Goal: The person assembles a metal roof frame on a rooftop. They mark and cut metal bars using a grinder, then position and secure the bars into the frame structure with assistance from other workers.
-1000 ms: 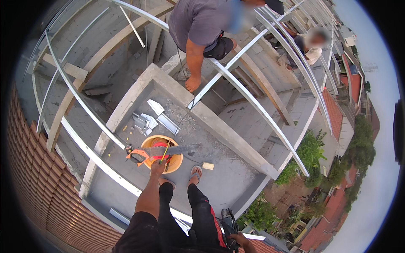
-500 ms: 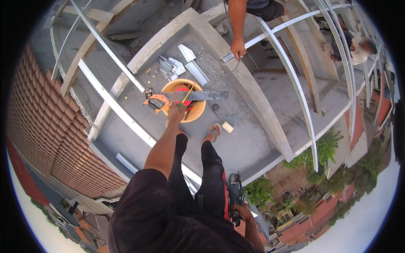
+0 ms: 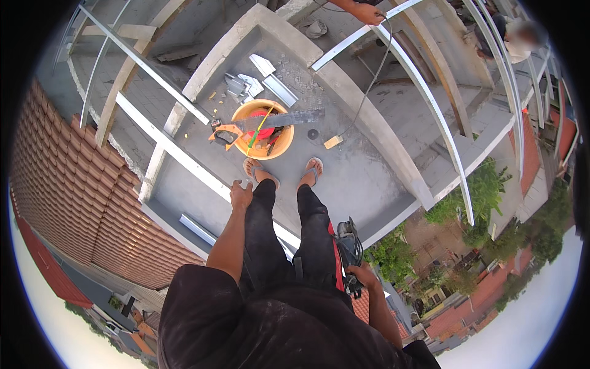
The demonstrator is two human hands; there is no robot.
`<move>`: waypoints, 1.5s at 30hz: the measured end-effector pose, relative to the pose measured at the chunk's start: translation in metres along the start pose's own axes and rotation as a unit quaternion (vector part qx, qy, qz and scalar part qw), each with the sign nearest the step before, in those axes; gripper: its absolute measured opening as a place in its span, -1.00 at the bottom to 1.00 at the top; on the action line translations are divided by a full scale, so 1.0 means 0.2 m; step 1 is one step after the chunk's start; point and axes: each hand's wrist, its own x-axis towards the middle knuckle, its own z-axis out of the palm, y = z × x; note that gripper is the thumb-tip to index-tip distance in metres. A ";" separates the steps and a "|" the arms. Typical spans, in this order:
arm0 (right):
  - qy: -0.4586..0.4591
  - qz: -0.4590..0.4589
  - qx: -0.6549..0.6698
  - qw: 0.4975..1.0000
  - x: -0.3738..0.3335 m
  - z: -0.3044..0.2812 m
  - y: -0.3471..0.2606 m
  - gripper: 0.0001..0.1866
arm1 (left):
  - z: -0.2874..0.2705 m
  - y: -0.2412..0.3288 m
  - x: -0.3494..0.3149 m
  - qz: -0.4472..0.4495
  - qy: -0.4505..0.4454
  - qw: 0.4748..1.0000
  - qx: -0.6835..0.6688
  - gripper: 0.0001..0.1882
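Note:
I stand in sandals on a concrete roof slab (image 3: 362, 178). My left hand (image 3: 241, 195) hangs empty beside my left thigh, fingers loosely apart. In front of my feet an orange bucket (image 3: 279, 146) holds tools, and a handsaw (image 3: 283, 119) with an orange handle lies across its rim. My right hand (image 3: 364, 275) grips a dark power tool (image 3: 349, 249) at my right hip, out past the slab's edge.
Another person's hand (image 3: 367, 12) holds a curved metal rail (image 3: 430, 104) at the top, and a cable runs down to a small wood block (image 3: 332, 141). Metal offcuts (image 3: 270, 80) lie behind the bucket. Tiled roof (image 3: 74, 184) lies left, a steel beam (image 3: 184, 163) crosses nearby.
My left hand has let go of the handsaw's handle at the bucket and drawn back to my thigh. I have straightened up, so the view sits higher.

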 end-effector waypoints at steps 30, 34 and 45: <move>-0.052 -0.092 0.044 0.993 -0.13 0.47 -1.25 -0.33 | -0.56 0.09 0.16 0.016 -0.022 0.987 -0.161 -0.44; -0.066 -0.075 0.095 0.990 -0.14 0.59 -1.27 -0.38 | -0.65 -0.01 0.22 0.008 -0.047 0.992 -0.121 -0.46; -0.148 -0.019 0.145 0.978 0.11 0.63 -1.24 -0.66 | -0.61 0.02 0.29 0.018 -0.026 0.993 -0.117 -0.52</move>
